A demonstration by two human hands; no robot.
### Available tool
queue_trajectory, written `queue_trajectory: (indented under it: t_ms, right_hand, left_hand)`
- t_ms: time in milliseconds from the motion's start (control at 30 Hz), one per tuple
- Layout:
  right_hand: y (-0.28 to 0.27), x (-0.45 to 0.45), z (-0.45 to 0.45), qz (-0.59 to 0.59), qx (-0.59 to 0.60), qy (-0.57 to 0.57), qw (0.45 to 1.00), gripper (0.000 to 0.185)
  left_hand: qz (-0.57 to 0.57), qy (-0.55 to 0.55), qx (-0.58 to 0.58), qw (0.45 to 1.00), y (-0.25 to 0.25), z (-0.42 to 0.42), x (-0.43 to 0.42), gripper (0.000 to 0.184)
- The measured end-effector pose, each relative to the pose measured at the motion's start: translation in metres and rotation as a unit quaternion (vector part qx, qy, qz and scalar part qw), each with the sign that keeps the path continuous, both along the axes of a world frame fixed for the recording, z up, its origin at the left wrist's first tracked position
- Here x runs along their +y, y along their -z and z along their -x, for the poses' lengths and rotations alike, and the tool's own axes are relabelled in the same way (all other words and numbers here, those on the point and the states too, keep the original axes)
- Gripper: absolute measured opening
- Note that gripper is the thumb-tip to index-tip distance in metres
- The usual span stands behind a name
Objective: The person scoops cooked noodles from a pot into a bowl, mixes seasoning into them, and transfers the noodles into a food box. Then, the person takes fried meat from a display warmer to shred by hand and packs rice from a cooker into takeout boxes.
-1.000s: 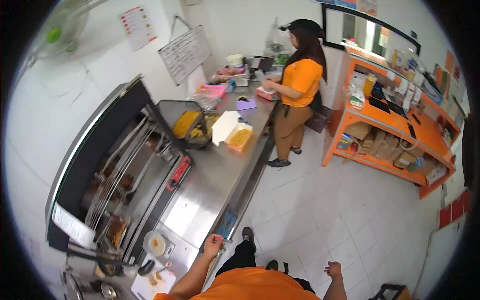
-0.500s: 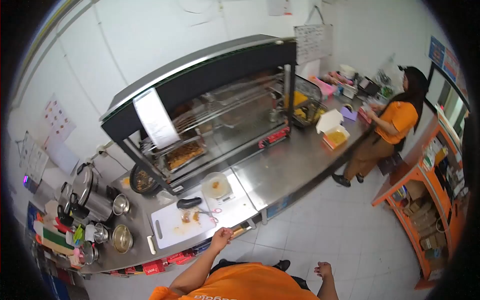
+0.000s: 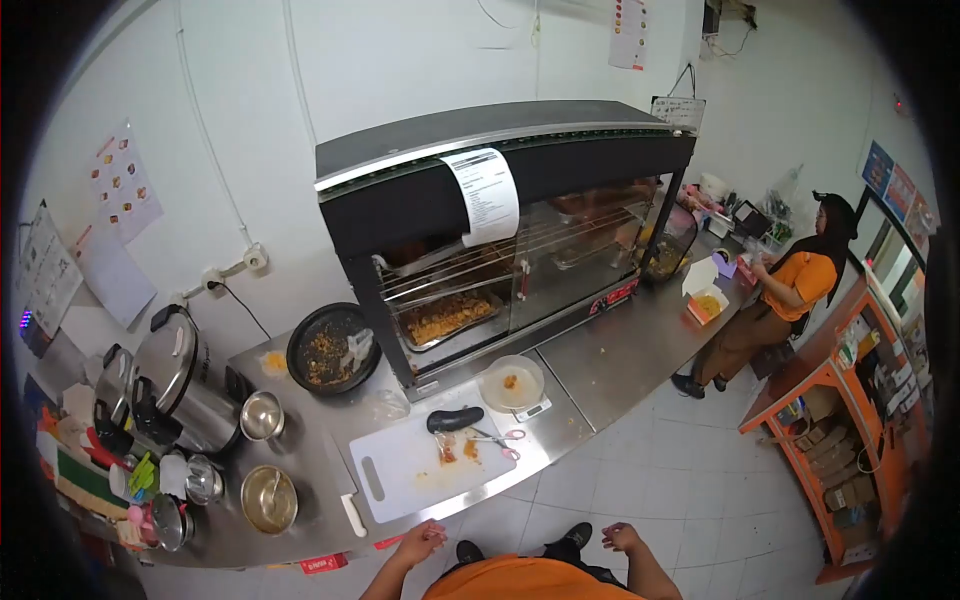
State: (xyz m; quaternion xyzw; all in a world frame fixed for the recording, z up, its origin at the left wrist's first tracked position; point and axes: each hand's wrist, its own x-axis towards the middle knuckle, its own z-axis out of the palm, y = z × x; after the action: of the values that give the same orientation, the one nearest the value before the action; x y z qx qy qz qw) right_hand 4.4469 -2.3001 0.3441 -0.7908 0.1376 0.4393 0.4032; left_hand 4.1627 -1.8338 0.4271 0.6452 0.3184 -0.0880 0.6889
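Note:
My left hand (image 3: 420,541) hangs just off the counter's front edge, nearest the white cutting board (image 3: 400,490). Its fingers are loosely curled and apart, with nothing in them. Over the floor to the right, my right hand (image 3: 621,538) is empty too, its fingers apart. On the board lie a shiny black elongated object (image 3: 455,419), pink-handled scissors (image 3: 512,436) and orange-brown food scraps (image 3: 471,451). A white-handled knife (image 3: 353,515) rests left of the board. Behind it, a round translucent tub (image 3: 512,383) with a bit of food stands on a scale (image 3: 534,410).
A glass warming cabinet (image 3: 520,270) holds a tray of crumbly food (image 3: 450,320). Left are a black basin (image 3: 333,348), metal bowls (image 3: 269,499) and large pots (image 3: 185,370). At the far right a co-worker (image 3: 800,290) stands near an open box (image 3: 706,307) and orange shelves (image 3: 825,440).
My view has shifted left and closer to the cabinet. My left hand is now lower, just in front of the cutting board. The co-worker stays at the far counter.

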Motion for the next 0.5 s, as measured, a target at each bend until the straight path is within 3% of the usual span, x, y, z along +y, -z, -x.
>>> queue_trajectory:
  t_ms: [100,133,233,300,367,433,467,500]
  right_hand:
    - [0.027,0.031,-0.007,-0.090,-0.125,-0.095,0.983,0.032]
    - [-0.007,0.062,-0.008,-0.016,-0.163,-0.176,0.971,0.038]
    - [-0.112,0.158,0.000,-0.020,-0.155,-0.257,0.954,0.025]
    - [-0.109,0.204,0.015,-0.311,-0.132,-0.191,0.922,0.024]
    - [-0.172,0.265,0.039,-0.379,-0.016,-0.171,0.909,0.037]
    - [-0.190,0.311,0.057,-0.430,0.141,-0.104,0.886,0.046]
    - [-0.190,0.330,0.070,-0.434,0.145,-0.106,0.883,0.046]
    - [-0.190,0.348,0.077,-0.493,0.256,-0.064,0.829,0.047]
  left_hand:
    - [-0.023,0.010,-0.022,0.999,0.011,0.024,0.010,0.015]
    - [-0.032,0.010,-0.045,0.998,0.016,0.028,0.010,0.016]
    - [-0.071,-0.027,-0.041,0.996,-0.007,0.003,0.012,0.013]
    - [-0.005,-0.149,-0.131,0.980,-0.036,-0.027,0.002,0.017]
    - [-0.130,-0.158,-0.242,0.948,-0.095,-0.061,-0.017,0.032]
    - [-0.267,-0.081,-0.297,0.913,-0.154,-0.086,-0.033,0.052]
    - [-0.273,-0.081,-0.293,0.913,-0.172,-0.092,-0.044,0.052]
    - [-0.381,-0.024,-0.327,0.864,-0.188,-0.101,-0.054,0.054]
